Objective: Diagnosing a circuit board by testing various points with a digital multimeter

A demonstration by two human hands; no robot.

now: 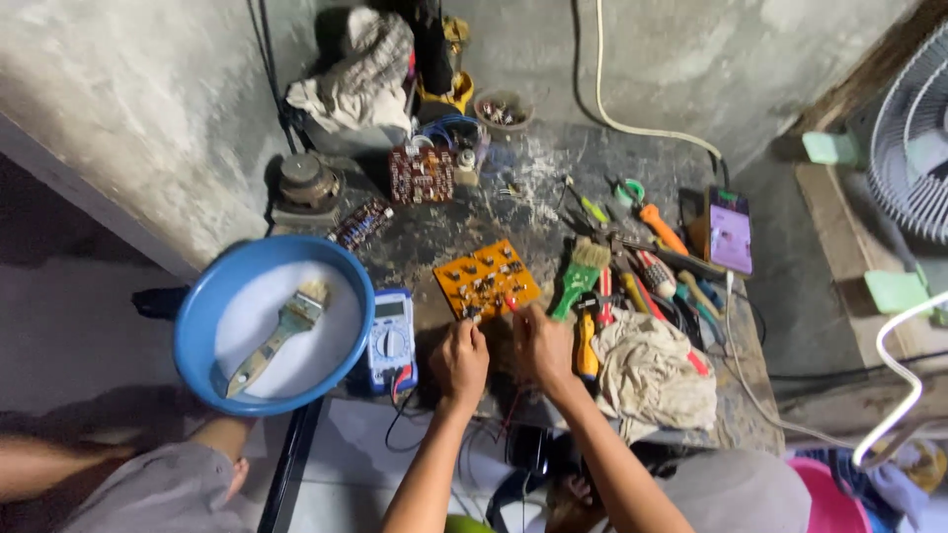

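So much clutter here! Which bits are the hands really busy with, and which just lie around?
In use: left hand, right hand, orange circuit board, multimeter.

Lying about: blue basin holding a paintbrush, green brush, rag, phone.

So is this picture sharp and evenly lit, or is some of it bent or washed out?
Head view: the middle is sharp, around the orange circuit board and both hands; the white inside of the blue basin is washed out; the edges bow outward, as at the fan; the lower left is dim.
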